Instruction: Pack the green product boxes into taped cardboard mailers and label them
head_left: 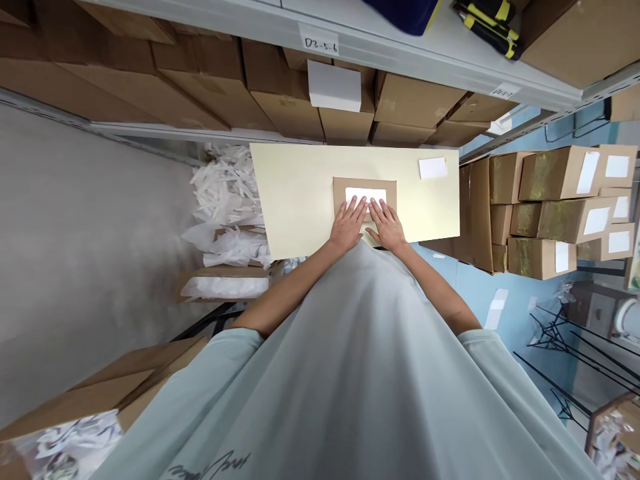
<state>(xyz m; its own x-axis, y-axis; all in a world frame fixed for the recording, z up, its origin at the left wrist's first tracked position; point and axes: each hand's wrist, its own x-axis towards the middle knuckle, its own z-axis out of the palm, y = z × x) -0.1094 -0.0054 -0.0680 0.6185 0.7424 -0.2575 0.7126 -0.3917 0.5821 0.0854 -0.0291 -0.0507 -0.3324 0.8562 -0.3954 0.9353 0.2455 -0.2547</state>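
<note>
A flat brown cardboard box [340, 190] lies on a pale yellow board [295, 200] in front of me. On its top face is a white label [367, 193], which shows no readable print. My left hand [347, 225] lies flat over the label's left part, fingers stretched out. Mirroring it, my right hand [389, 227] rests flat over the right part, fingers spread. Both sets of fingertips touch the label, and neither hand grips anything. The lower edges of the label and box are partly hidden under my hands.
A small white paper [433, 168] lies at the board's upper right. Shelves with cardboard boxes [420, 100] stand behind the board. Labelled cartons [560, 173] are stacked on the right. Shredded white paper [225, 187] fills a spot to the left. Yellow-black tools [490, 27] sit on the upper shelf.
</note>
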